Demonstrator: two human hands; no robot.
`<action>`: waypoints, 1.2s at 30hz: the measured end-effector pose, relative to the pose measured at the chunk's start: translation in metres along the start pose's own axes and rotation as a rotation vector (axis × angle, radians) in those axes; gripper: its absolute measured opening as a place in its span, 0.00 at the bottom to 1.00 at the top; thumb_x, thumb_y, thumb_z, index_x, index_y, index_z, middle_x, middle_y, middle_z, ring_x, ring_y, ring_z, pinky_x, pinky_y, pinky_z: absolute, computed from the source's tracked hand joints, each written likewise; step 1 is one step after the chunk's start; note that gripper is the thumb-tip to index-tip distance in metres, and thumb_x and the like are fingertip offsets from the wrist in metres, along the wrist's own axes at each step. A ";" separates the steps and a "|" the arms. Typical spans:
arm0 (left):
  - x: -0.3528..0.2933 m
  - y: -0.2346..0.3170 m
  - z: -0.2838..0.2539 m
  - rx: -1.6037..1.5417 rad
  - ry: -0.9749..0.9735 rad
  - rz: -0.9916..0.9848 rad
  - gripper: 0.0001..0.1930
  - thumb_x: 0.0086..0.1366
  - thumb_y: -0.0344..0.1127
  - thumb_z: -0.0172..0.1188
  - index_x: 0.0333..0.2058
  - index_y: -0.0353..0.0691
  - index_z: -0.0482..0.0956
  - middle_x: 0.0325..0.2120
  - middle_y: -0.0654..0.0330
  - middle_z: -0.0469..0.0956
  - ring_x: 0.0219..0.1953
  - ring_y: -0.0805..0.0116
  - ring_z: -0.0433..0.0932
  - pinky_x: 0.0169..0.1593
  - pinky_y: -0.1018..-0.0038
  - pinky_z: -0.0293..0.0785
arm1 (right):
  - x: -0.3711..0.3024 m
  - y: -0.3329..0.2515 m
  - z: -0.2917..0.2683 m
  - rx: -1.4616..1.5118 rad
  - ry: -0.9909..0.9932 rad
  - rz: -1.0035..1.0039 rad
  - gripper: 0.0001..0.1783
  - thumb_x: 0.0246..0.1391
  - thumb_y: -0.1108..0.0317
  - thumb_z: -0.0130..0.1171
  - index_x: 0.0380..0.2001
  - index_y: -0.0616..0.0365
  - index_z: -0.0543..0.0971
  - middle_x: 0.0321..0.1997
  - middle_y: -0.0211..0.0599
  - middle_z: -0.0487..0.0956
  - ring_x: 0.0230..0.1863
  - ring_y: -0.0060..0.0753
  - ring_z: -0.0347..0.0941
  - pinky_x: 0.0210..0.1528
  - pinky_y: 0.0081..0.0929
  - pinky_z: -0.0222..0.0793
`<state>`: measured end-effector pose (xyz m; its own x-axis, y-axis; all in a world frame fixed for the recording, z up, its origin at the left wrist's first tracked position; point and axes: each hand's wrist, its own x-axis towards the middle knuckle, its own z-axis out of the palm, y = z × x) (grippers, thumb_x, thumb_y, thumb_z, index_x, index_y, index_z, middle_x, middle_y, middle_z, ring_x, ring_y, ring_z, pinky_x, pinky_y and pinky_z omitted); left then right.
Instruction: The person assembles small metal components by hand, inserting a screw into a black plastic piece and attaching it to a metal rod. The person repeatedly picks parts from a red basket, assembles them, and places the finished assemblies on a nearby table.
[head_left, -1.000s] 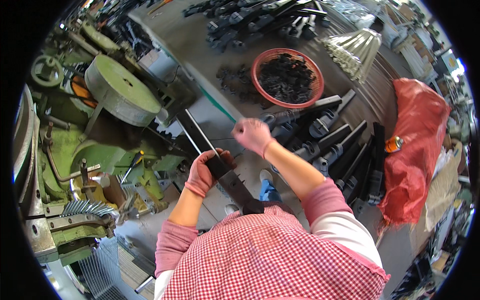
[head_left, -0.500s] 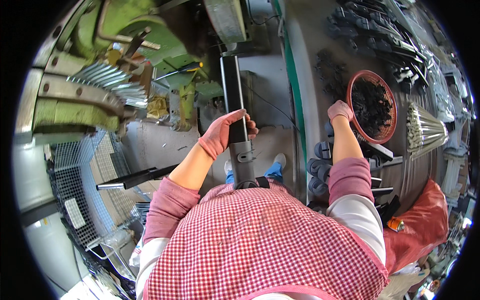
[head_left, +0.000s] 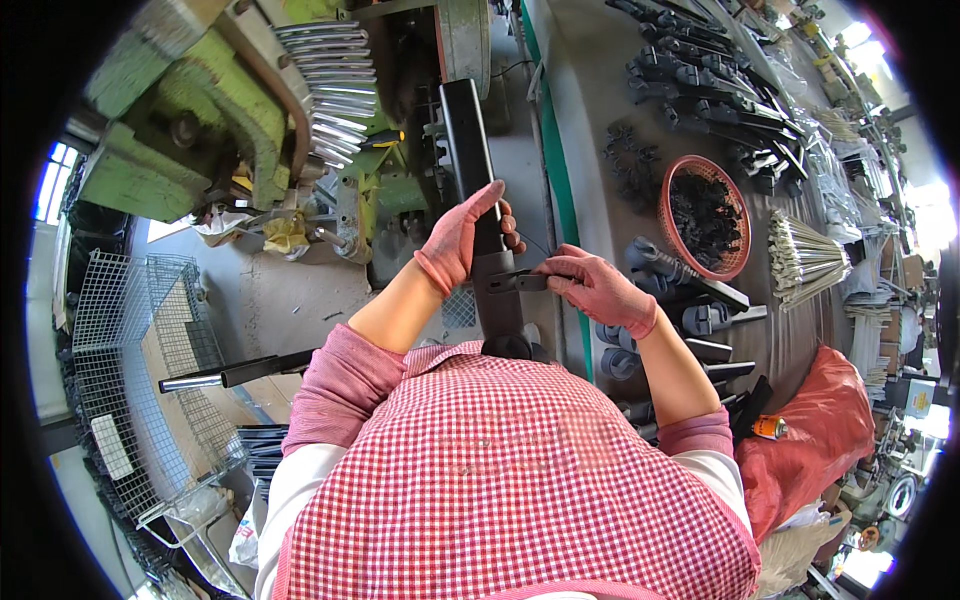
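Observation:
My left hand [head_left: 458, 240], in a pink glove with bare fingertips, is wrapped round a long black rectangular tube [head_left: 466, 140]. The tube runs away from my apron, its near end close to my waist. A dark collar [head_left: 497, 312] is fitted round its nearer part. My right hand [head_left: 608, 292], gloved the same way, pinches a small black lever-like piece [head_left: 533, 282] between thumb and fingers. That piece lies against the collar's side; whether it is seated there I cannot tell.
On the grey table to the right, a red basket [head_left: 664, 222] holds small black parts. Beyond it lie a bundle of rods [head_left: 800, 265] and black assemblies [head_left: 690, 80]. A red sack [head_left: 815, 430] sits near right. Green machinery [head_left: 150, 180] and a wire cage [head_left: 110, 310] stand left.
My right hand has come from beside the red basket to the collar, now with the small black piece in it. The left hand keeps its hold on the tube.

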<state>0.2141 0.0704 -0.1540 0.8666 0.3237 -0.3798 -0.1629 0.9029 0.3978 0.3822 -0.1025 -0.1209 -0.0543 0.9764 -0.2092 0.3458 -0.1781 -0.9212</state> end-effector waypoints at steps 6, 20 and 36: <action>-0.024 0.011 0.000 -0.046 -0.038 0.024 0.16 0.67 0.47 0.61 0.30 0.41 0.73 0.21 0.59 0.75 0.26 0.62 0.77 0.40 0.60 0.77 | 0.011 -0.020 0.041 0.523 0.233 0.173 0.10 0.59 0.72 0.61 0.42 0.67 0.79 0.32 0.31 0.77 0.29 0.18 0.72 0.30 0.18 0.72; -0.061 0.062 -0.060 -0.138 0.323 0.464 0.17 0.67 0.50 0.61 0.33 0.40 0.74 0.26 0.60 0.77 0.27 0.62 0.78 0.33 0.65 0.78 | 0.106 -0.073 0.122 -0.384 0.189 0.062 0.29 0.41 0.59 0.74 0.41 0.68 0.76 0.37 0.42 0.81 0.37 0.34 0.77 0.46 0.31 0.73; -0.122 0.183 -0.127 -0.023 0.191 0.704 0.11 0.69 0.45 0.55 0.38 0.44 0.77 0.33 0.67 0.79 0.32 0.73 0.77 0.36 0.74 0.73 | 0.231 -0.159 0.153 0.291 -0.180 0.272 0.31 0.45 0.56 0.71 0.48 0.63 0.75 0.39 0.38 0.77 0.33 0.31 0.78 0.35 0.31 0.80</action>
<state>0.0184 0.2323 -0.1409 0.4559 0.8716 -0.1804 -0.6631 0.4678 0.5844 0.1712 0.1331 -0.0733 -0.1687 0.8571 -0.4867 0.0926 -0.4778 -0.8736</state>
